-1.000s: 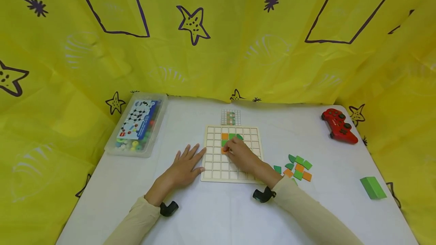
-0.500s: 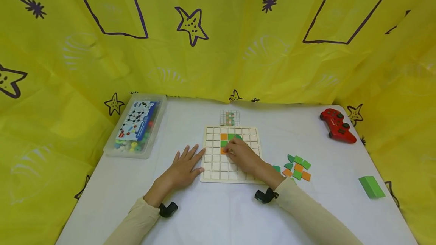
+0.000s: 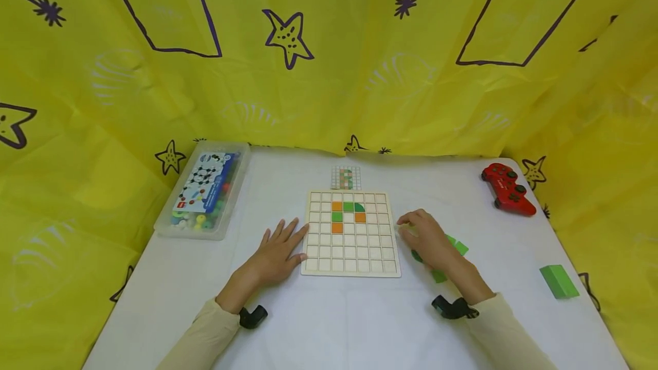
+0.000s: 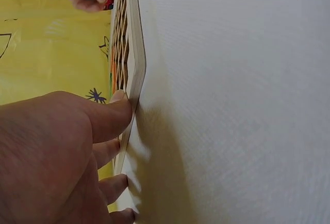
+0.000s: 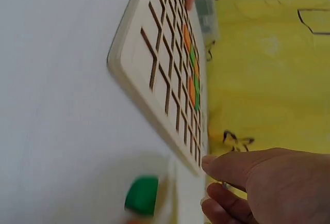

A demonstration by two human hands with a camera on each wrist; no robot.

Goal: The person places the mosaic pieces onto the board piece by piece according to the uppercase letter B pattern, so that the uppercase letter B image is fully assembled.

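Your right hand point(image 3: 428, 238), released, moved off the board point(image 3: 324, 240), where three orange tiles point(image 3: 337, 228) and three green ones point(image 3: 336, 217) lay. Your loose left hand point(image 3: 275, 253) touched its edge.

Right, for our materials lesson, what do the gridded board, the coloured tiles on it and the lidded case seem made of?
Gridded board: probably wood, matte; pale tan surface and sides, dark brown grooves.
Coloured tiles: painted wood or plastic, I can't tell which; matte-looking, even orange and green.
Lidded case: most likely plastic, smooth and see-through; coloured pieces show through.
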